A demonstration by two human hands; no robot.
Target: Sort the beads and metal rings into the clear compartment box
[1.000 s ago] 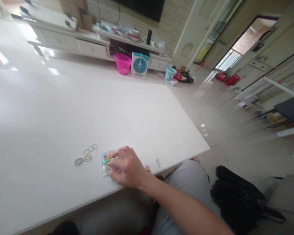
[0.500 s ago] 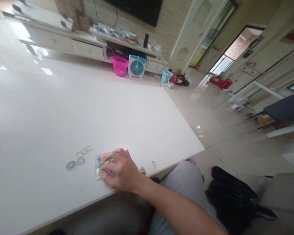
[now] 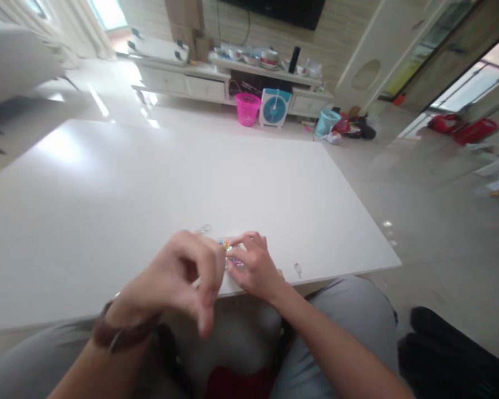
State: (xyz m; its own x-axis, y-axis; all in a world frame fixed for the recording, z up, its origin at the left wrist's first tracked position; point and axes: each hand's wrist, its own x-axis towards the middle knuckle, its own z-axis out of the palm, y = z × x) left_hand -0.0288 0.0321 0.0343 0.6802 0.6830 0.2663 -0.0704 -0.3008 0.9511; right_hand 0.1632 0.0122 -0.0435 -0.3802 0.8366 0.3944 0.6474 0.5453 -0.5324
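Note:
My right hand (image 3: pixel 253 266) lies over a small clear plastic box (image 3: pixel 223 241) near the front edge of the white table, its fingers and thumb bent around the right side. Small colourful pieces (image 3: pixel 235 259) show inside the box; its far contents are partly hidden by my hands. Nearer the camera, my left hand (image 3: pixel 178 269) is raised with curled fingers and the thumb turned down by the index finger; whether anything is pinched there is hidden. Behind it a few thin hair bands (image 3: pixel 203 228) lie on the table, others covered from view.
On the white table (image 3: pixel 249 177), a small pale clip-like piece (image 3: pixel 298 270) and a partly hidden yellow figure (image 3: pixel 281 274) lie right of my hand. Across the floor stand a pink basket (image 3: pixel 247 110), a blue fan (image 3: pixel 274 108) and a TV cabinet (image 3: pixel 205 87).
My left hand has come into view from the lower left, now in front of the hair bands. The view has swung left; my right hand stays at the box.

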